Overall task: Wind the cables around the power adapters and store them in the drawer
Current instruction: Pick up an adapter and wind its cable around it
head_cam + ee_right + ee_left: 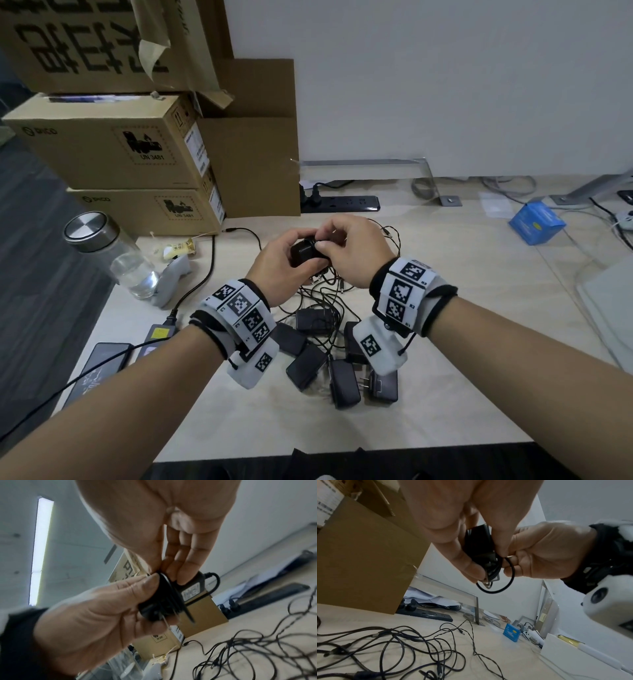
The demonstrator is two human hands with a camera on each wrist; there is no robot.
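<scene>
Above the table's middle, my left hand [284,260] grips a black power adapter [303,255] with several turns of its thin black cable round it. My right hand [346,250] pinches that cable against the adapter's top. In the left wrist view the adapter [479,545] sits between both hands, and a loop of cable [503,582] hangs below it. The right wrist view shows the wound adapter [164,599] with a label on its side. Several more black adapters [339,363] lie in a pile with tangled cables [325,294] under my wrists. No drawer is in view.
Stacked cardboard boxes [113,150] stand at the back left. A glass bottle [113,253] with a metal lid stands near the left edge, a black power strip [342,204] lies at the back, and a blue box [536,222] sits at the right. Loose cables [402,649] spread over the tabletop.
</scene>
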